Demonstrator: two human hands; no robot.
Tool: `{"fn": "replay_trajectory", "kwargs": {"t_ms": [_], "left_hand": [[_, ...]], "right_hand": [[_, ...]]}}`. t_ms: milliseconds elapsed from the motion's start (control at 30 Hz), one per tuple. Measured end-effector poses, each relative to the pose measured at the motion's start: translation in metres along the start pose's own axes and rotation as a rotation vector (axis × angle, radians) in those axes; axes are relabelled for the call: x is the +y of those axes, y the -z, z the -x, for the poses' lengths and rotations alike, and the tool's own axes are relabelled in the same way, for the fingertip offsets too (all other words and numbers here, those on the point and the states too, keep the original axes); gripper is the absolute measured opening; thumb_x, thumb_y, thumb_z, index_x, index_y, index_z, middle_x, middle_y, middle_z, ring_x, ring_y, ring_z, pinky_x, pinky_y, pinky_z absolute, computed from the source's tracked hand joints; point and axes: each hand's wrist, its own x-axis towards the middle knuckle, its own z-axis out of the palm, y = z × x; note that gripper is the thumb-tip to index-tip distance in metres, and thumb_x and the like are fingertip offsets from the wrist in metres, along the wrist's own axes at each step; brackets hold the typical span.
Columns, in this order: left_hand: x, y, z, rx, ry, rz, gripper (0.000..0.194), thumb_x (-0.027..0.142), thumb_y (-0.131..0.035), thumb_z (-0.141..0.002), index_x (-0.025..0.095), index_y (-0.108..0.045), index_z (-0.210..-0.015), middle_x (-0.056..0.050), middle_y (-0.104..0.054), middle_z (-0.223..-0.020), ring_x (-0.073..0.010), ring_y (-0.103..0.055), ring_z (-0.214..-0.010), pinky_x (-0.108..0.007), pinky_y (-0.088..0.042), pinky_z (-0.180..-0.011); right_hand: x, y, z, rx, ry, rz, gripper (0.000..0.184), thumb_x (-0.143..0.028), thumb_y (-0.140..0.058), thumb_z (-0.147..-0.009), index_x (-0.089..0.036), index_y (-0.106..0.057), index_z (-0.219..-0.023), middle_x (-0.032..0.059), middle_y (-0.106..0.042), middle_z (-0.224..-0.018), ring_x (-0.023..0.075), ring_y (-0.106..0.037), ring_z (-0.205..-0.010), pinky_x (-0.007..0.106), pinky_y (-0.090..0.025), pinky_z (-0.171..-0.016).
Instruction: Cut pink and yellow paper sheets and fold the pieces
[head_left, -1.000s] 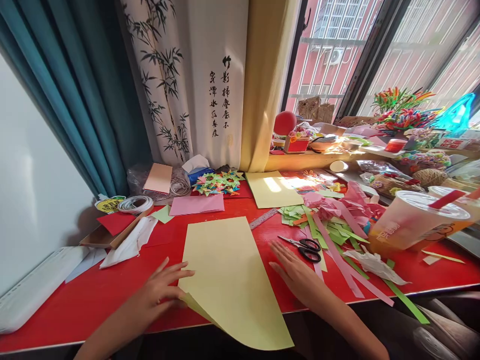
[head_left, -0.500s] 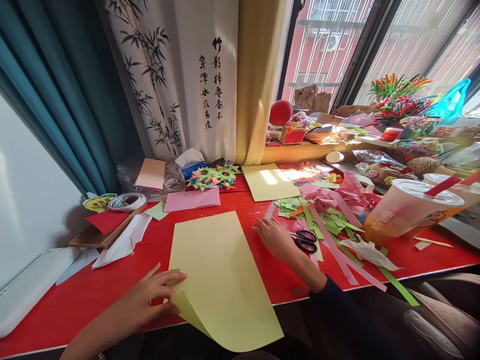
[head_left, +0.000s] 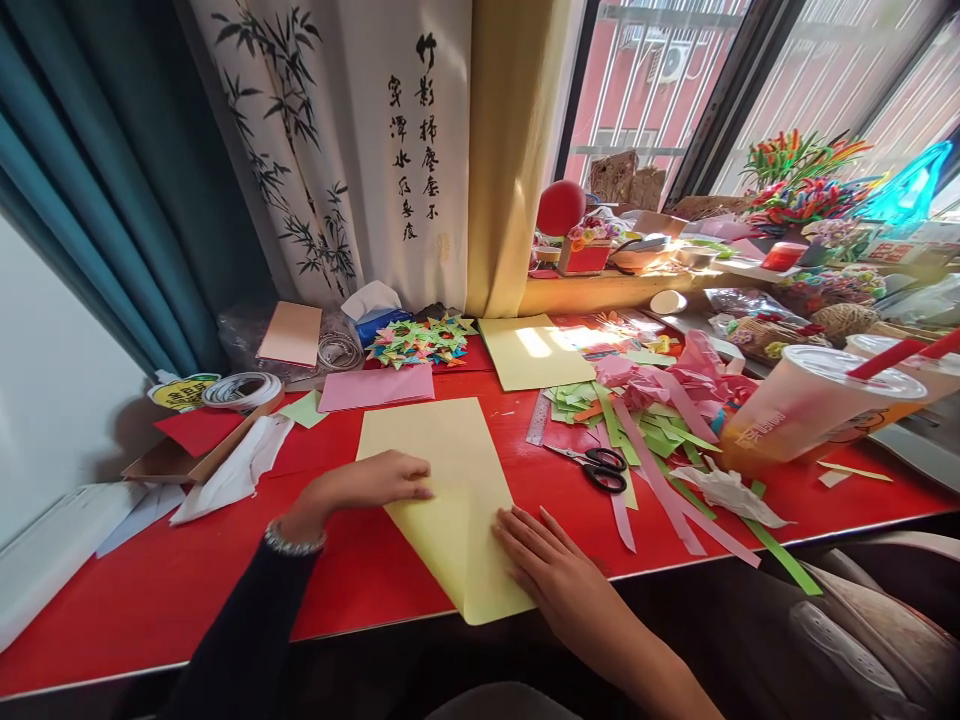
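A sheet of pale yellow paper [head_left: 450, 440] lies on the red table, its near left part lifted and curled over towards the right. My left hand [head_left: 375, 480] reaches across the sheet, thumb and fingers closed on the turned-over corner. On the sheet's right edge rests my right hand [head_left: 551, 560], fingers stretched out and lying flat. Black-handled scissors [head_left: 606, 468] lie to the right of the paper, blades partly apart, beside a clear ruler [head_left: 538, 418]. A second stack of yellow paper [head_left: 532, 352] lies behind.
Green paper strips [head_left: 667, 435] and pink strips [head_left: 667, 490] spread at the right, near a lidded drink cup [head_left: 817, 410] with a red straw. Folded paper stars [head_left: 420, 342] and pink paper [head_left: 375, 388] lie at the back. A cardboard tray [head_left: 187, 460] stands left. The table's front edge [head_left: 405, 620] runs below my hands.
My left hand has carried the paper's near left corner up and right, curling the sheet over. My right hand has come back from near the scissors onto the sheet's right edge.
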Motion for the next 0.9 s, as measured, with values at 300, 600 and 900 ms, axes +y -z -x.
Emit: {"fn": "replay_trajectory", "kwargs": {"t_ms": [300, 600, 900], "left_hand": [[-0.02, -0.009, -0.063, 0.275, 0.107, -0.087, 0.03, 0.042, -0.033, -0.089, 0.02, -0.053, -0.082, -0.004, -0.063, -0.086, -0.0201, -0.057, -0.08, -0.027, -0.037, -0.066], [-0.016, -0.025, -0.077, 0.384, 0.221, -0.244, 0.029, 0.039, -0.026, -0.095, 0.022, -0.048, -0.091, -0.006, -0.068, -0.09, -0.0253, -0.064, -0.08, -0.03, -0.037, -0.062], [-0.012, -0.019, -0.093, 0.458, 0.366, -0.356, 0.029, 0.034, -0.027, -0.096, 0.018, -0.052, -0.093, -0.01, -0.067, -0.089, -0.0252, -0.065, -0.081, -0.032, -0.045, -0.063]], "right_hand": [[-0.001, -0.003, -0.001, 0.065, -0.174, -0.104, 0.044, -0.015, -0.03, -0.094, -0.008, -0.043, -0.135, 0.0129, -0.049, -0.137, 0.0215, -0.042, -0.129, 0.043, -0.041, -0.105], [-0.008, 0.009, -0.008, 0.506, 0.279, 0.093, 0.041, -0.037, -0.054, -0.089, -0.016, -0.056, -0.123, 0.0089, -0.058, -0.128, 0.0224, -0.034, -0.134, 0.041, -0.031, -0.109], [0.007, -0.001, -0.025, 0.303, 0.327, 0.195, 0.034, -0.012, -0.04, -0.093, -0.011, -0.059, -0.121, 0.0035, -0.056, -0.13, 0.0199, -0.051, -0.122, 0.035, -0.034, -0.109]]}}
